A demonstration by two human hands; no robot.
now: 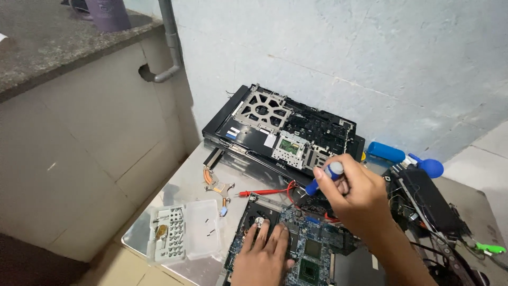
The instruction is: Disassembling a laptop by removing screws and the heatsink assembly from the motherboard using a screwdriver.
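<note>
My left hand (263,252) presses flat on a blue laptop motherboard (312,254) lying on the metal table (185,185), fingers spread over its left part. My right hand (355,195) grips a blue-handled screwdriver (324,177) with a grey cap, held upright above the board's upper edge. Its tip is hidden behind the hand and board. A red probe (264,193) with red wire lies just left of the screwdriver.
A stripped black laptop chassis (280,130) leans against the wall behind. A copper heat pipe (217,185) and a white bit case (182,230) lie at the left. Blue air blower (405,156) and dark parts (428,201) at right. Grey pipe (170,42) on wall.
</note>
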